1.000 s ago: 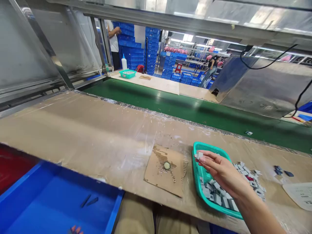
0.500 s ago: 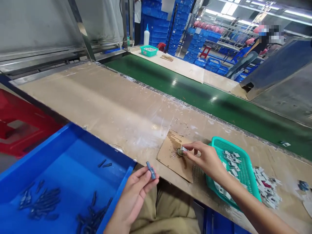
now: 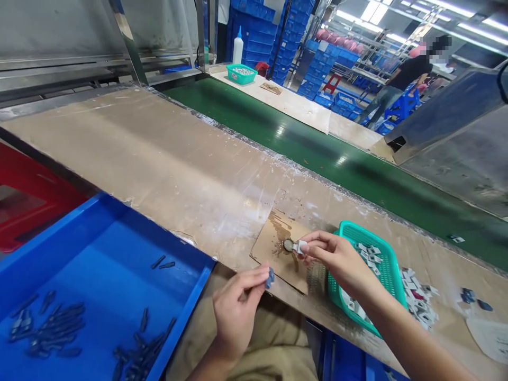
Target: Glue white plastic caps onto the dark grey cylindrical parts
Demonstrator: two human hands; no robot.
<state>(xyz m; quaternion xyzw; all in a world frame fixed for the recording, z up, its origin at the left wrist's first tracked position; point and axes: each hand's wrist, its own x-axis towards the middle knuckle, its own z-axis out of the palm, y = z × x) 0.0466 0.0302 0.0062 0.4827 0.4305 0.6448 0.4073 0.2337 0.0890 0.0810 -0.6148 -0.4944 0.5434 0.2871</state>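
Note:
My left hand (image 3: 240, 307) pinches a small dark blue plastic part (image 3: 270, 278) just off the table's front edge. Between the thumb and fingers of my right hand (image 3: 333, 259) is a small white plastic piece (image 3: 300, 247). That piece is held beside a small round cap (image 3: 288, 245), which lies on a stained cardboard sheet (image 3: 265, 245); whether the two touch I cannot tell. Just right of the sheet stands a green basket (image 3: 397, 275) with several white pieces (image 3: 369, 255) in it, partly hidden by my right forearm.
More white pieces (image 3: 418, 301) are heaped right of the basket. A large blue bin (image 3: 115, 254) with dark blue parts (image 3: 59, 328) stands at the lower left. Behind the table runs a green conveyor belt (image 3: 246, 121). A person (image 3: 408, 76) is in the background.
My left hand has turned and moved right and slightly up with the blue part. My right hand has drawn the white piece slightly back from over the cap, which now shows more. The view has shifted.

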